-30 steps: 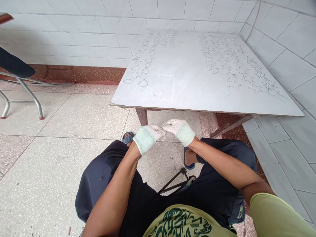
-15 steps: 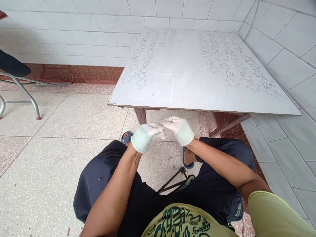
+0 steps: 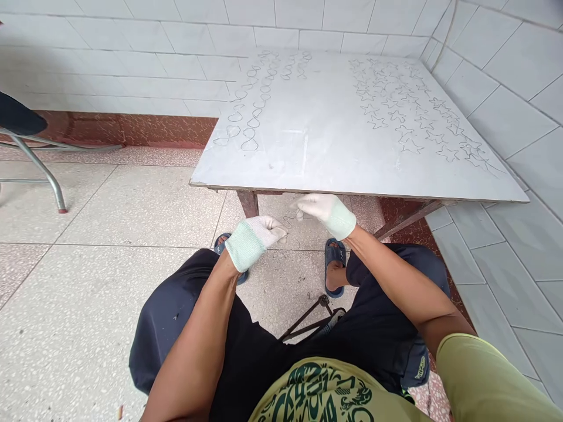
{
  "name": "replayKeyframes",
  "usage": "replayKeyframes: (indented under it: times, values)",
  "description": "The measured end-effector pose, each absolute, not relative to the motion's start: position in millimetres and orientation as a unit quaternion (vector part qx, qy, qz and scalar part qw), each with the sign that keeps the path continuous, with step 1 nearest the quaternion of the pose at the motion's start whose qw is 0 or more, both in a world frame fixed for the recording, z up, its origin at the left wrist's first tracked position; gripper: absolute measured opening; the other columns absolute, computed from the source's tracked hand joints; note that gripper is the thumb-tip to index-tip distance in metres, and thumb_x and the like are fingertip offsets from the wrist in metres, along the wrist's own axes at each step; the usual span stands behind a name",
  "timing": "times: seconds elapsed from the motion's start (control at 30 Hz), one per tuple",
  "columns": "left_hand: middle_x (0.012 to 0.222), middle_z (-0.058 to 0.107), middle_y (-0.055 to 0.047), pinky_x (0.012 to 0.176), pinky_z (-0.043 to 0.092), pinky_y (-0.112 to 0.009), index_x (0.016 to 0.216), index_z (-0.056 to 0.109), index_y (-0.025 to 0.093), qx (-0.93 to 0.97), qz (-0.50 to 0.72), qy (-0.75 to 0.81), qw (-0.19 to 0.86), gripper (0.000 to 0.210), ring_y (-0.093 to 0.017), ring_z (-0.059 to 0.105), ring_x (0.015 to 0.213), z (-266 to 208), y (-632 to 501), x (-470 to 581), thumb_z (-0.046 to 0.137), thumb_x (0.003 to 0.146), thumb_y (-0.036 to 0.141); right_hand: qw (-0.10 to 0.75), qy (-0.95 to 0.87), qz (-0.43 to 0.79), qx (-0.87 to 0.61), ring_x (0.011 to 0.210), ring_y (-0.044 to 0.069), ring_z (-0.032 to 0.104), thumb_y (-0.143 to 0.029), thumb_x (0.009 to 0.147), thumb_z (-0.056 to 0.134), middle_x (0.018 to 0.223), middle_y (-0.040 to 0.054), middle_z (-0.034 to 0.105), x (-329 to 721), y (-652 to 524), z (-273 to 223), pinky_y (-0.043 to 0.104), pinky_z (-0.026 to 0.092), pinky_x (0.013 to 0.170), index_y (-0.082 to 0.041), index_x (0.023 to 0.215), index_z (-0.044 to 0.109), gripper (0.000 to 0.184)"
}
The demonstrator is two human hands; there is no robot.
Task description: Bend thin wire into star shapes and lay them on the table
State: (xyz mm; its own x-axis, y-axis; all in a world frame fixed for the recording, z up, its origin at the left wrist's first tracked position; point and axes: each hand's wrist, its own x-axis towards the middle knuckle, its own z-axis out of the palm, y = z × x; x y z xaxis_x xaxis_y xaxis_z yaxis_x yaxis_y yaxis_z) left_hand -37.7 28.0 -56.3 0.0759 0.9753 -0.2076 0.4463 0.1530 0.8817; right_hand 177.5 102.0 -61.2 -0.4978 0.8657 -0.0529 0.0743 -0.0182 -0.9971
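Observation:
My left hand [image 3: 267,231], in a white knit glove with a pale green cuff, pinches a thin dark wire [image 3: 288,220] below the table's front edge. The wire is bent into curves, but its full outline is hard to make out against the floor. Just right of it and a little higher, my gloved right hand [image 3: 320,207] has its fingers stretched out, slightly blurred, with the thumb apart below them. Whether that hand brushes the wire I cannot tell.
On the white tabletop [image 3: 325,158] lie rows of looped wire shapes [image 3: 250,139] at left and many wire stars [image 3: 411,145] at right. Tiled walls stand behind and to the right. A metal-legged stool [image 3: 51,181] is at far left. A dark metal frame [image 3: 308,319] stands between my legs.
My hands have moved apart. The right hand has let go of the wire and risen to the right with fingers extended; the left has shifted slightly left, still pinching it.

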Motion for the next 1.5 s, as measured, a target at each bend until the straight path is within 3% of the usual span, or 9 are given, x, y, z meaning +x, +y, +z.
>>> replayKeyframes:
  times: [0.13,0.3,0.4,0.57,0.73,0.97,1.07,1.3,1.5]
  values:
    - [0.069,0.075,-0.005,0.073,0.054,-0.038,0.074,0.075,0.024,0.565,0.318,0.601,0.467,0.013,-0.026,0.071,0.074,-65.0,31.2,-41.3,0.075,0.075,0.037,0.313,-0.688,0.530,-0.384,0.077,0.018,0.069,-0.053,0.087,0.072,0.076,0.0027,0.076,178.2,91.9,-48.9,0.032,0.053,0.076,-0.021,0.072,0.078,0.036]
    - [0.074,0.078,-0.008,0.082,0.057,-0.043,0.078,0.074,0.024,0.532,0.355,0.600,0.479,0.016,-0.029,0.074,0.080,-81.0,36.1,-44.2,0.076,0.078,0.040,0.355,-0.674,0.480,-0.435,0.080,0.019,0.069,-0.046,0.097,0.060,0.077,0.0022,0.076,172.9,85.9,-51.2,0.032,0.051,0.079,-0.021,0.075,0.078,0.038]
    - [0.077,0.079,-0.009,0.082,0.058,-0.043,0.079,0.072,0.022,0.509,0.386,0.595,0.488,0.026,-0.025,0.073,0.076,-81.0,35.6,-40.4,0.076,0.079,0.047,0.377,-0.702,0.349,-0.493,0.086,0.021,0.068,-0.043,0.103,0.053,0.084,0.0027,0.076,172.3,78.3,-50.2,0.034,0.048,0.084,-0.023,0.081,0.078,0.040]
    - [0.068,0.074,-0.006,0.077,0.059,-0.038,0.074,0.068,0.019,0.455,0.453,0.575,0.507,0.034,-0.019,0.065,0.063,-74.5,34.5,-31.6,0.082,0.073,0.051,0.276,-0.846,0.080,-0.450,0.080,0.026,0.062,-0.045,0.109,0.047,0.077,0.0104,0.072,173.4,47.9,-38.1,0.041,0.034,0.078,-0.020,0.084,0.080,0.048]
    - [0.068,0.075,-0.005,0.074,0.058,-0.036,0.077,0.071,0.018,0.380,0.538,0.543,0.521,0.037,-0.018,0.066,0.060,-75.1,35.4,-29.6,0.088,0.069,0.050,0.234,-0.867,-0.032,-0.439,0.069,0.022,0.058,-0.040,0.107,0.050,0.068,0.0075,0.068,173.3,35.4,-18.9,0.038,0.021,0.067,-0.018,0.080,0.076,0.044]
    - [0.077,0.078,-0.005,0.084,0.059,-0.035,0.079,0.079,0.017,0.259,0.642,0.465,0.552,0.040,-0.019,0.072,0.073,-78.1,34.7,-20.3,0.100,0.054,0.040,0.248,-0.859,-0.014,-0.448,0.076,0.023,0.060,-0.055,0.104,0.060,0.073,0.0049,0.070,159.9,34.6,-27.7,0.037,0.028,0.070,-0.019,0.089,0.078,0.043]
    - [0.075,0.077,-0.003,0.086,0.058,-0.034,0.076,0.079,0.018,0.240,0.644,0.471,0.553,0.040,-0.017,0.071,0.073,-80.8,33.8,-13.2,0.102,0.050,0.037,0.249,-0.877,0.013,-0.412,0.081,0.022,0.060,-0.043,0.109,0.058,0.079,0.0044,0.073,154.4,40.9,-51.2,0.037,0.033,0.074,-0.021,0.091,0.079,0.036]
    - [0.080,0.080,-0.009,0.094,0.061,-0.047,0.079,0.078,0.016,0.281,0.627,0.462,0.560,0.049,-0.028,0.078,0.086,-76.5,37.8,-19.2,0.102,0.053,0.051,0.301,-0.865,0.013,-0.400,0.080,0.020,0.057,-0.033,0.113,0.049,0.077,0.0049,0.071,162.9,55.5,-74.8,0.034,0.035,0.078,-0.021,0.082,0.080,0.045]
    - [0.086,0.082,-0.011,0.093,0.061,-0.046,0.090,0.078,0.015,0.342,0.570,0.512,0.544,0.052,-0.030,0.080,0.089,-73.5,36.1,-30.3,0.096,0.063,0.056,0.285,-0.865,-0.031,-0.412,0.074,0.020,0.052,-0.034,0.113,0.047,0.071,0.0050,0.065,163.4,60.8,-80.5,0.035,0.031,0.075,-0.020,0.079,0.078,0.048]
